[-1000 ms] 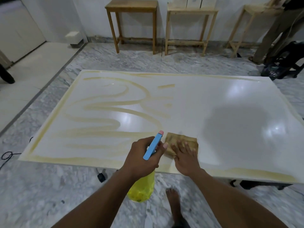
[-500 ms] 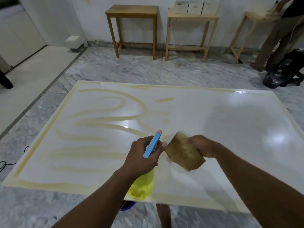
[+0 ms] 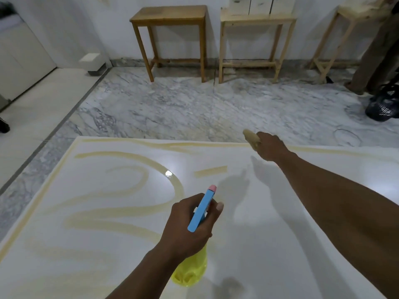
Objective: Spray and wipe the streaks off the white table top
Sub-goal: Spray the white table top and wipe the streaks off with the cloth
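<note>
Nearest my view, the left hand grips the spray bottle. Its fingers are wrapped tight round the neck just under the blue head, and 1 fingertip shows past the head's right side. The yellow body hangs below the fist, over the near part of the white table top. The pink nozzle tip points away from me, toward the far edge.

The table top fills the lower half of my view. Tan streaks curve in wide bands across its left half, and 1 short streak lies apart, just past the nozzle. The right half looks glossy and white under the shadows of the arms. A tan band also runs along the left and far edges.

Farther out, the right hand reaches to the far edge, fingers curled round a bunched tan cloth that pokes out beyond the knuckles. I cannot tell whether the cloth touches the surface.

Beyond the table lies a grey marble floor. 3 wooden side tables stand along the wall: a darker one, a paler one carrying white boxes, and a third partly cut off. At the far right stand another person's legs, with a black bag near them.
</note>
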`<state>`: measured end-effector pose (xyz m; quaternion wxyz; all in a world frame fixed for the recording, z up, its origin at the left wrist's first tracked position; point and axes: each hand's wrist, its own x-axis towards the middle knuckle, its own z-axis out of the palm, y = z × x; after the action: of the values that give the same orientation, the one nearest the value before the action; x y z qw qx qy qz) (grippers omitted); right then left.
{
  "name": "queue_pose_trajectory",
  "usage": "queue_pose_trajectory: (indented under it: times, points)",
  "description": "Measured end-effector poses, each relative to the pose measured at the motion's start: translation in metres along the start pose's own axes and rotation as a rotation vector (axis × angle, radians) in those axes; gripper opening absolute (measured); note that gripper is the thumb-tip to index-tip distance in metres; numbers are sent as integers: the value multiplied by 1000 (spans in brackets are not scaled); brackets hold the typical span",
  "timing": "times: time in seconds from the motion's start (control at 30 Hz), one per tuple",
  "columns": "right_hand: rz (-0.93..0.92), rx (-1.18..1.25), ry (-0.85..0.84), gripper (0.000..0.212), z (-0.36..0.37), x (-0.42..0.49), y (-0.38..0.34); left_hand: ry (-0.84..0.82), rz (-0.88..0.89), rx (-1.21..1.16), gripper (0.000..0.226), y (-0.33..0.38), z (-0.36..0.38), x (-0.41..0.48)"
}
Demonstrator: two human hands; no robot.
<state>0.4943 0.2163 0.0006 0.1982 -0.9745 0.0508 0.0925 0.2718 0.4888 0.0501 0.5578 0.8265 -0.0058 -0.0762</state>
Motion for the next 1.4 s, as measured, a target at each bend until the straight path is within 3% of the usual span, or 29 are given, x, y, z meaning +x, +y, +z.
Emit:
queue_pose_trajectory:
  times: [0.1, 0.2, 0.27, 0.3, 0.7, 0.8, 0.93, 1.2, 1.4]
  points:
    - [-42, -112, 5, 53, 21, 27, 6, -24, 7, 2, 40, -4, 9, 17]
    - [-82, -174, -189, 54, 68, 41, 33, -38, -13, -39, 39, -13, 19, 27]
    - [-134, -303, -253, 91, 106, 45, 58, -51, -22, -62, 37, -19, 25, 29]
    - [-108, -319, -259, 94, 121, 45, 64, -57, -26, -60, 35, -23, 27, 31]
    - [-119, -232, -65, 64, 161, -46, 54, -70, -20, -20, 34, -24, 21, 19]
    - [-112, -248, -54, 67, 174, -87, 50, -71, 3, -3, 31, -27, 14, 3]
    - [-98, -234, -84, 75, 196, -159, 43, -66, -12, 8, 30, -37, 2, -37]
    - [-104, -216, -22, 70, 250, -323, 5, -73, 5, 31, 26, -53, -36, -162]
    - [-53, -191, -147, 65, 280, -446, -31, -128, 25, 101, 35, -73, -74, -257]
